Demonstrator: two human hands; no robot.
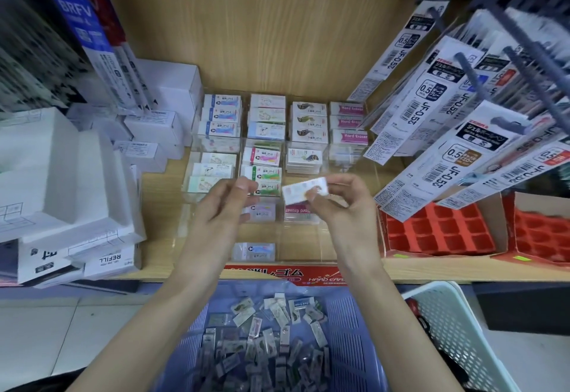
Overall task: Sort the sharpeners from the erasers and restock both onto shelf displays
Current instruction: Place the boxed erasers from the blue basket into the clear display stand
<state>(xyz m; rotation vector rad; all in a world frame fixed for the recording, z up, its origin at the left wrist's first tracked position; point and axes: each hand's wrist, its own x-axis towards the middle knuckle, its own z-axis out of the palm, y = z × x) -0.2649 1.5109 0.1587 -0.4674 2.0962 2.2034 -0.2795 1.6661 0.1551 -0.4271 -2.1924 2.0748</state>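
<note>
A small white eraser [303, 193] is pinched by the right hand [342, 203]. The thumb is pressed on its near face towards the right end and the fingers are curled behind its far edge. The eraser is held roughly level, with its left end jutting free of the grip towards the left hand [222, 206]. That hand is held just beside the eraser but apart from it, with its fingers loosely curled and the thumb raised.

Both hands are held above the front rows of a clear display case [308, 245] set on a wooden shelf [160, 203]. The held eraser is seen directly over a compartment where a pink-labelled eraser [300, 210] lies flat. Stacked erasers [223, 114] are ranged in the rear compartments, and a single wrapped eraser [254, 251] lies in the front row.

A blue basket [348, 330] is placed below the shelf edge, under the forearms, and loose wrapped pieces [265, 339] are heaped in it; their kind cannot be told. A white basket [447, 314] is seen just beside it on the right.
</note>
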